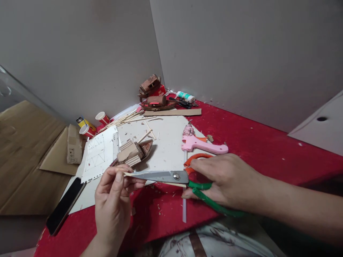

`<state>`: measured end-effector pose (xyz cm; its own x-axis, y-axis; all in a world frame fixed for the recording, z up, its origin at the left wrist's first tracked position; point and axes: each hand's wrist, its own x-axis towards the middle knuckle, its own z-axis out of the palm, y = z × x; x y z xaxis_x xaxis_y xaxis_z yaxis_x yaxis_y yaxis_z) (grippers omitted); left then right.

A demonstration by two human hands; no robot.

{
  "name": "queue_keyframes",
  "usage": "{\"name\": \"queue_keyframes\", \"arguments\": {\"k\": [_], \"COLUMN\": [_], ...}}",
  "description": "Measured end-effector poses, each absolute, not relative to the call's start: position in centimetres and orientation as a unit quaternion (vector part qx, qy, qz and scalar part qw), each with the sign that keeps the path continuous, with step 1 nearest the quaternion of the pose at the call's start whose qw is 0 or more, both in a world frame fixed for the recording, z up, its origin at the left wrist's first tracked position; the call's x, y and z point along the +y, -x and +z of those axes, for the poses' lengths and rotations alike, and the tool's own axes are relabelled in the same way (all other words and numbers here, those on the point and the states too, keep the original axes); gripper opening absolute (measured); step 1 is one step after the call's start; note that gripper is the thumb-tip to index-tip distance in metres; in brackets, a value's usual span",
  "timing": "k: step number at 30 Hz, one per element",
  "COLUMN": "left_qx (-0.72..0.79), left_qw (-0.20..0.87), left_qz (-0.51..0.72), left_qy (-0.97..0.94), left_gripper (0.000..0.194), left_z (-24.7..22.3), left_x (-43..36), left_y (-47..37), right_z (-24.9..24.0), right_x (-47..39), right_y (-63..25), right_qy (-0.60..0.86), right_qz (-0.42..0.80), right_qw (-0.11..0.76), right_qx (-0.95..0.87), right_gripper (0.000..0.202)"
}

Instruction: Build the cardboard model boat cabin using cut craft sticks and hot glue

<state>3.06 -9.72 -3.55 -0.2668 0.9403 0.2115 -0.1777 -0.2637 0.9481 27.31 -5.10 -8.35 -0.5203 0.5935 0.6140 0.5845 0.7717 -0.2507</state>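
Note:
My right hand [227, 176] grips a pair of scissors [163, 176] with an orange and a green handle, its blades pointing left. My left hand [114, 196] pinches a thin pale wooden stick [174, 185] near the blade tips. The stick runs along under the blades towards my right hand. Just beyond the blades sits a small cardboard model boat [131, 152] with a ridged roof. A pink hot glue gun [199, 144] lies beyond my right hand, and its clear glue stick [184, 210] reaches towards the table's front edge.
Drawn plans on paper [98, 150], a black phone [65, 205] and cardboard [26, 157] lie to the left. Paper cups [102, 117] and several wooden sticks [125, 117] are farther back. Brown model boats [157, 101] stand by the wall, behind a cardboard strip [173, 112]. Scraps litter the red table [241, 132].

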Motion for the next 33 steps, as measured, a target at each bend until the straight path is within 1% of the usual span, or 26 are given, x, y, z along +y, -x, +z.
{"name": "queue_keyframes", "arguments": {"k": [7,12,15,23,31,33], "left_qx": [0.450,0.450,0.448,0.454,0.428,0.424], "left_qw": [0.386,0.395,0.393,0.377,0.426,0.442], "left_qz": [0.679,0.674,0.676,0.687,0.680,0.669], "left_qy": [-0.434,-0.433,-0.433,-0.424,-0.415,-0.421], "left_gripper": [0.009,0.012,0.013,0.014,0.012,0.016], "left_z": [-3.57,-3.69,-3.73,-3.90,-3.65,-3.63], "left_x": [-9.57,-9.55,-9.56,-9.58,-9.67,-9.76], "left_y": [-2.97,-3.07,-3.34,-3.69,-3.45,-3.36], "right_z": [-8.90,-8.62,-8.39,-8.97,-8.45,-8.45], "right_x": [-5.04,-5.00,-5.03,-5.22,-5.46,-5.48], "right_y": [-27.47,-27.61,-27.45,-27.26,-27.26,-27.21], "right_qy": [0.344,0.365,0.360,0.362,0.347,0.349], "right_qz": [0.011,0.021,0.036,0.042,0.037,0.030], "right_qw": [0.344,0.313,0.314,0.326,0.341,0.342], "right_qx": [-0.874,-0.877,-0.878,-0.872,-0.873,-0.872], "right_gripper": [0.049,0.040,0.038,0.048,0.048,0.047]}}
